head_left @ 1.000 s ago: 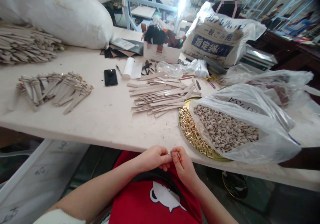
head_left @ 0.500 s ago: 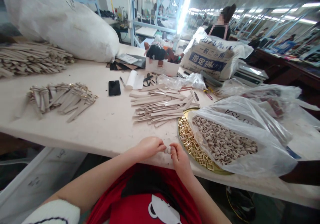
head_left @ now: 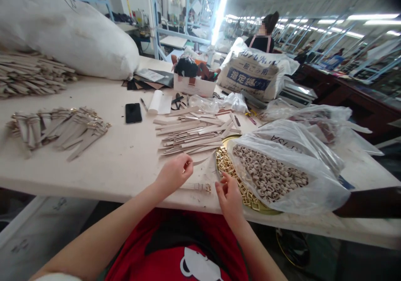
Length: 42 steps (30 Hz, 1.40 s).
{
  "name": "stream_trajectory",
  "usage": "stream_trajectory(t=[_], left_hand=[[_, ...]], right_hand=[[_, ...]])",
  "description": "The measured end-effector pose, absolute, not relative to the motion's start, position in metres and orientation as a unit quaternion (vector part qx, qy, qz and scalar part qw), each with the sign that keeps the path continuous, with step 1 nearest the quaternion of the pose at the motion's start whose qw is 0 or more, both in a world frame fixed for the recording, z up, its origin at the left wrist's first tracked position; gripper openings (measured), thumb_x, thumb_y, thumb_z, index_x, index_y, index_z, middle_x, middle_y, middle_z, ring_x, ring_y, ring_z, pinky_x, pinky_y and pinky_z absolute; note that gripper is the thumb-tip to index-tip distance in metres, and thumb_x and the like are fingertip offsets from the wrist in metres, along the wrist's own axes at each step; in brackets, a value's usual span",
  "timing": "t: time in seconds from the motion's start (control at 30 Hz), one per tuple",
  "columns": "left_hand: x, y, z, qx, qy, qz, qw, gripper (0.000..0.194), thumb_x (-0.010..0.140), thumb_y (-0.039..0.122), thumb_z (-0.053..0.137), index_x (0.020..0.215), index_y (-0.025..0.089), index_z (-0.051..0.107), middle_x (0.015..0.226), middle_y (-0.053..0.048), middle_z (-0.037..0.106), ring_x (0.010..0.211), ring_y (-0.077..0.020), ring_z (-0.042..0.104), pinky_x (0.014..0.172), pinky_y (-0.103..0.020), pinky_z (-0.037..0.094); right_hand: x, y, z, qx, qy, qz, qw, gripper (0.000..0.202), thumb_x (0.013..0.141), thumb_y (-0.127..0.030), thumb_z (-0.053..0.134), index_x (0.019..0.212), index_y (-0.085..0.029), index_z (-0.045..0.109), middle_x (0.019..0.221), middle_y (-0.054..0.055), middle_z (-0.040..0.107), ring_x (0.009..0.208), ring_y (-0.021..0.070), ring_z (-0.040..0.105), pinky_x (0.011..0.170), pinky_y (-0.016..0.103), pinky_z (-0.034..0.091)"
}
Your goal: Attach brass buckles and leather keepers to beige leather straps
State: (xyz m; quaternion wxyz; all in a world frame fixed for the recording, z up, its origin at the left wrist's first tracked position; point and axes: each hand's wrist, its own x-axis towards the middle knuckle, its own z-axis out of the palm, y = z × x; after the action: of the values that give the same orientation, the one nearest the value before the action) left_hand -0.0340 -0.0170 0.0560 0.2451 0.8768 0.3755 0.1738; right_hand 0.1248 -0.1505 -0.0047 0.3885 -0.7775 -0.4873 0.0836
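Note:
My left hand [head_left: 175, 173] is closed, and a thin beige leather strap [head_left: 202, 162] sticks out to the right from its fingertips. It is just in front of a loose pile of flat beige straps [head_left: 191, 137]. Below it on the table lies a strap with a gold buckle [head_left: 197, 187], its buckle end pointing right. My right hand [head_left: 230, 195] has its fingers curved and apart, with nothing seen in them. It hovers by the left rim of a round tray of gold buckles [head_left: 250, 198]. A clear plastic bag of small beige leather loops [head_left: 272, 174] rests on that tray.
Buckled straps [head_left: 62, 126] are heaped at the left, with a bigger strap stack [head_left: 31, 74] behind. A phone [head_left: 133, 112], a paper roll [head_left: 159, 102] and a white box [head_left: 194, 84] stand farther back. Full sacks [head_left: 250, 72] line the far side. A person [head_left: 261, 43] is beyond.
My hands have parted. The buckled strap that was between them now lies on the table. My left hand moved to the strap pile, my right hand toward the buckles. The view shifted slightly right.

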Motion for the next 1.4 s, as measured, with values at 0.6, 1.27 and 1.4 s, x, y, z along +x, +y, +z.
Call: stream_trajectory(t=[0.6, 1.27, 1.4], left_hand=[[-0.017, -0.064, 0.057, 0.645, 0.346, 0.119, 0.671, 0.038, 0.082, 0.043, 0.033, 0.097, 0.013, 0.051, 0.05, 0.007, 0.037, 0.048, -0.0096, 0.036, 0.051, -0.022, 0.033], [-0.022, -0.069, 0.043, 0.376, 0.307, 0.023, 0.874, 0.027, 0.058, 0.011, 0.046, 0.084, 0.012, 0.055, 0.089, -0.007, 0.059, 0.06, -0.0084, 0.056, 0.048, -0.018, 0.042], [-0.023, -0.07, 0.044, 0.371, 0.303, 0.03, 0.877, 0.026, 0.059, 0.011, 0.046, 0.082, 0.01, 0.057, 0.087, -0.007, 0.059, 0.055, -0.0062, 0.05, 0.043, -0.017, 0.036]], right_hand=[[0.207, -0.164, 0.032, -0.823, -0.478, 0.064, 0.3, 0.028, 0.084, -0.039, 0.041, 0.086, -0.017, 0.059, 0.082, 0.008, 0.06, 0.075, 0.0201, 0.054, 0.069, 0.032, 0.041], [0.274, -0.163, 0.009, -0.863, -0.479, -0.052, 0.15, 0.034, 0.077, -0.023, 0.042, 0.106, -0.016, 0.058, 0.089, 0.01, 0.06, 0.08, 0.0221, 0.055, 0.074, 0.035, 0.042], [0.254, -0.173, 0.018, -0.842, -0.398, 0.072, 0.358, 0.035, 0.077, -0.034, 0.05, 0.107, -0.02, 0.06, 0.085, 0.006, 0.06, 0.075, 0.0197, 0.057, 0.077, 0.039, 0.044]])
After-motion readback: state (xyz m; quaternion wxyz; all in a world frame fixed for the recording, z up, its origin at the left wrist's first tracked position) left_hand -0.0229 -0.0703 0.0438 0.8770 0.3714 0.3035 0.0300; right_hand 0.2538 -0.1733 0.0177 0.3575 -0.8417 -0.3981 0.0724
